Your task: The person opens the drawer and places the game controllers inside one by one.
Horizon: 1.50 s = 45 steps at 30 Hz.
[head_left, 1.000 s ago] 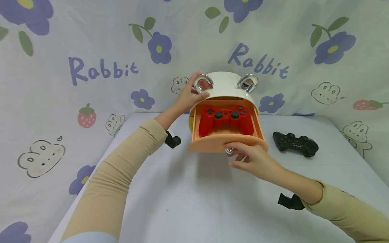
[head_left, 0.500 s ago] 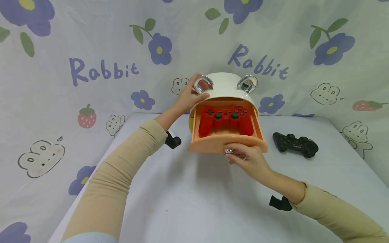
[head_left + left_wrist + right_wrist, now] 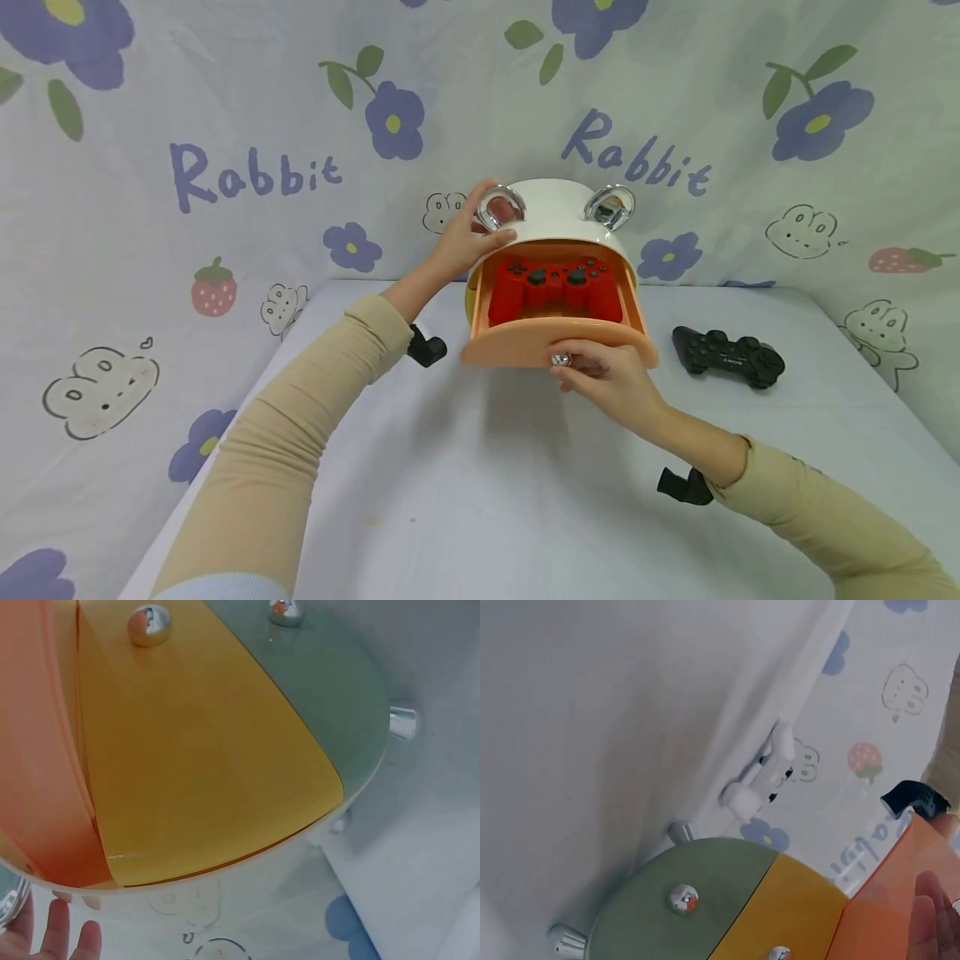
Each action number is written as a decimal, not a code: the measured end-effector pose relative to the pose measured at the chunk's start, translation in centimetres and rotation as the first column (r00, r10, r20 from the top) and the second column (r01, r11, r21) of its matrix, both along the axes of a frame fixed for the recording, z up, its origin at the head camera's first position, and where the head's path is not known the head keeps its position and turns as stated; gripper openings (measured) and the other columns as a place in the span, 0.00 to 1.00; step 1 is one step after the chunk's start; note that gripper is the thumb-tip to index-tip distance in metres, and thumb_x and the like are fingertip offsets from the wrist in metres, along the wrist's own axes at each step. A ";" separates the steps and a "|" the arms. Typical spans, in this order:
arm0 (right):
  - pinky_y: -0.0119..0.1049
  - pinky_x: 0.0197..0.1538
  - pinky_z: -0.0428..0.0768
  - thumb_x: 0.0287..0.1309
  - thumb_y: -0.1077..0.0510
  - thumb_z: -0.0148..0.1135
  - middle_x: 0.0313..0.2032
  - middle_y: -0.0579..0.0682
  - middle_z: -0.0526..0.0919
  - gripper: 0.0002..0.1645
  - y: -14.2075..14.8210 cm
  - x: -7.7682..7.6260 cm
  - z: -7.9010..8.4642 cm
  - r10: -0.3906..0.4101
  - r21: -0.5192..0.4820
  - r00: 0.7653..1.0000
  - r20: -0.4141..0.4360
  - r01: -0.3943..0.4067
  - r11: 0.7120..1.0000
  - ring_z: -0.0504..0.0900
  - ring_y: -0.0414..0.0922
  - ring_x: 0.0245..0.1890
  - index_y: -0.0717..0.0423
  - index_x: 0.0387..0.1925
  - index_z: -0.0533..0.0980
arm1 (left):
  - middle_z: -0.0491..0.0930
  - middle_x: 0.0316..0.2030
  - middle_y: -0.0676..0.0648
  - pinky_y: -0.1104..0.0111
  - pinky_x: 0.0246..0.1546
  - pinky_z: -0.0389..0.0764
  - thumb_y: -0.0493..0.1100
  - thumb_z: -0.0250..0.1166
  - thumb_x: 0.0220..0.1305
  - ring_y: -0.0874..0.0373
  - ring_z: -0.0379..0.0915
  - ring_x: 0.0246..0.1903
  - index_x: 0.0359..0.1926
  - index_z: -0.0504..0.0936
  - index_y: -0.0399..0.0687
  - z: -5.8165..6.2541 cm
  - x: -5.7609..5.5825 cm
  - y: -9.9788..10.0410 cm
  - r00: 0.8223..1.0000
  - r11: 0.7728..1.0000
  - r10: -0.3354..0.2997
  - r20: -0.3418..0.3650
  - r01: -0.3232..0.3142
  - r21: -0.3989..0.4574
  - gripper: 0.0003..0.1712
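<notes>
A rounded white drawer cabinet [image 3: 555,204] with chrome ring ears stands at the back of the table. Its top orange drawer [image 3: 510,343] is pulled out, and a red game controller [image 3: 555,287] lies inside. The left hand [image 3: 465,237] rests at the cabinet's upper left, by one ear, with its thumb along the front of the casing. In the left wrist view its fingertips [image 3: 88,937] look straight and spread. The right hand [image 3: 611,379] pinches the drawer's round silver knob [image 3: 560,359] between thumb and finger.
A black game controller [image 3: 727,357] lies right of the cabinet. The right wrist view shows a white controller [image 3: 761,776] beside it. Under the orange drawer are a yellow drawer [image 3: 187,750] and a green drawer [image 3: 330,697], both shut. Patterned cloth hangs behind.
The right thumb has come in to the knob, and the orange drawer has slid slightly inward with the red controller. The left hand has stayed in place.
</notes>
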State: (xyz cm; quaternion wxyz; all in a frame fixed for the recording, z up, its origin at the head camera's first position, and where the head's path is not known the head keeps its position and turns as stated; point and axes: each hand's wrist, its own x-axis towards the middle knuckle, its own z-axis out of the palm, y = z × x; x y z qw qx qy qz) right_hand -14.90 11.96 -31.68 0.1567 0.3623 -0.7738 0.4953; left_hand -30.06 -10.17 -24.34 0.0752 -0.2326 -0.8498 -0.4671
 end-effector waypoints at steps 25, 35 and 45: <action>0.28 0.30 0.79 0.49 0.67 0.65 0.28 0.57 0.84 0.14 0.1 -3.9 1.9 -0.055 0.032 0.987 0.148 0.051 0.998 0.81 0.41 0.21 0.65 0.41 0.78 | 0.63 0.60 0.45 0.60 0.48 0.74 0.49 0.65 0.56 0.51 0.66 0.48 0.69 0.51 0.60 -0.1 -0.2 0.0 1.000 1.000 0.012 0.023 -0.012 0.009 0.44; 0.29 0.29 0.79 0.51 0.66 0.64 0.28 0.59 0.83 0.14 0.1 -6.2 1.8 -0.070 0.002 0.983 0.170 0.071 0.997 0.79 0.44 0.19 0.65 0.42 0.78 | 0.63 0.61 0.46 0.60 0.48 0.73 0.50 0.65 0.56 0.51 0.66 0.47 0.69 0.50 0.62 -0.1 -0.2 0.1 0.999 1.000 0.019 0.030 -0.019 -0.001 0.45; 0.30 0.28 0.79 0.54 0.64 0.62 0.27 0.62 0.82 0.16 -0.1 -7.7 2.4 -0.113 0.032 0.966 0.233 0.109 0.994 0.81 0.50 0.22 0.65 0.45 0.77 | 0.60 0.64 0.47 0.60 0.48 0.72 0.51 0.66 0.55 0.51 0.66 0.47 0.70 0.50 0.60 -0.1 -0.3 0.1 1.000 1.000 0.014 0.013 -0.014 -0.002 0.46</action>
